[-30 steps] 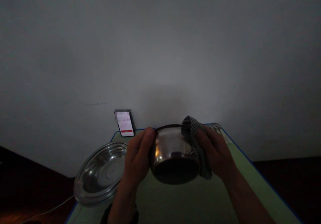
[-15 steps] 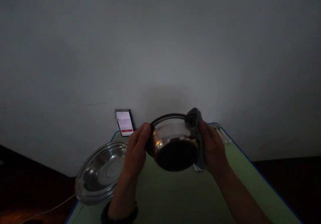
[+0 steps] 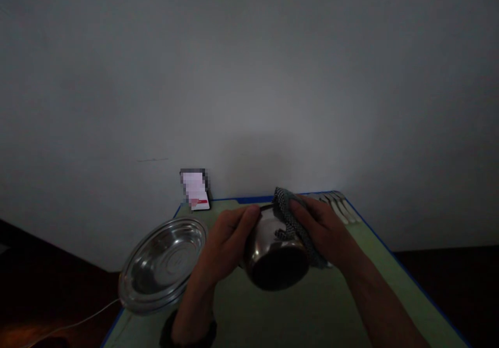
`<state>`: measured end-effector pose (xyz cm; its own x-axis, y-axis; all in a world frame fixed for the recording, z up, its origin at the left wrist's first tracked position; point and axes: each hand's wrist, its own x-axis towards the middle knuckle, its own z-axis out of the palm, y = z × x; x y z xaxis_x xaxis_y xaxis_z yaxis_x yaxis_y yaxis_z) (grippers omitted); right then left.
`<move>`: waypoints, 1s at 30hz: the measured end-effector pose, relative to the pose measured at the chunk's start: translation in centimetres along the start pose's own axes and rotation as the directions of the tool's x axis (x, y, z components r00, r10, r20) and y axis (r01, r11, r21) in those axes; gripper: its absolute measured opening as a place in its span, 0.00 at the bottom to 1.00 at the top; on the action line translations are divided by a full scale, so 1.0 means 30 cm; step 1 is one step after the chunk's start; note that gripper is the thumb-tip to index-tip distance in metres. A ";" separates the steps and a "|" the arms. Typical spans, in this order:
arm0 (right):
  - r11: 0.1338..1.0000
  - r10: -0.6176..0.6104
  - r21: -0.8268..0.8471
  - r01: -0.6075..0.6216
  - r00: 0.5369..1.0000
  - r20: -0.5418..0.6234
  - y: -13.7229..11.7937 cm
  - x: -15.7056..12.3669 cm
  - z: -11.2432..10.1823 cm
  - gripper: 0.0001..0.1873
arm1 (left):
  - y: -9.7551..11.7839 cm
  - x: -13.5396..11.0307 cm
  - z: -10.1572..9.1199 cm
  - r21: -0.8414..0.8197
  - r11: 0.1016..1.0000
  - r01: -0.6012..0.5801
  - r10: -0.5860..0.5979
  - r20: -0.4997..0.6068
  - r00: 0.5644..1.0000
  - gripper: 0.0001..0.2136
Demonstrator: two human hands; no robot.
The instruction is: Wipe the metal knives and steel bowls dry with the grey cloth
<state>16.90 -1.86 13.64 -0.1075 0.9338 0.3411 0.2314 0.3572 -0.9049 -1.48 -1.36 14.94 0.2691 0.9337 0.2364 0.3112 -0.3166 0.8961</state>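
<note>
A small steel bowl is held above the green table, tilted with its dark base toward me. My left hand grips its left side, fingers wrapped over the rim. My right hand presses a checked cloth against the bowl's upper right wall and rim. Part of the cloth hangs down under my right palm. The bowl's inside is hidden.
A wide steel plate lies at the table's left edge, overhanging it. A lit phone leans against the wall at the back. Several pieces of cutlery lie at the back right corner. A white cable runs off at lower left.
The bowl has come down and turned so its rim faces further from me. My right hand with the cloth has slid over the top of the bowl's wall.
</note>
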 end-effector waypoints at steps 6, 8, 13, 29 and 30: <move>0.952 0.156 0.299 -0.058 0.936 -0.314 0.037 0.015 0.056 0.21 | -0.022 0.041 0.001 -0.159 0.987 -0.035 -0.016 -0.306 0.952 0.14; 0.925 0.216 0.375 -0.068 0.904 -0.370 0.046 0.021 0.069 0.23 | -0.032 0.048 0.003 -0.164 0.985 -0.046 -0.021 -0.388 0.921 0.14; 0.947 0.189 0.310 -0.078 0.919 -0.346 0.052 0.021 0.059 0.23 | -0.044 0.034 0.008 -0.093 0.995 -0.019 -0.026 -0.461 0.887 0.14; 0.999 -0.023 -0.036 0.019 0.993 -0.119 0.011 0.008 0.033 0.19 | -0.052 0.022 -0.019 -0.274 0.961 0.047 -0.047 0.007 0.999 0.13; 1.000 0.010 0.025 -0.005 0.978 -0.210 0.017 0.009 0.039 0.19 | -0.061 0.026 -0.028 -0.343 0.938 0.047 -0.059 -0.025 0.998 0.13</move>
<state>15.85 -1.46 12.97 0.1005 0.9204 0.3780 0.2075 0.3521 -0.9127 -2.59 0.10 13.79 0.2273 0.9546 0.1923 -0.0084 -0.1956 0.9807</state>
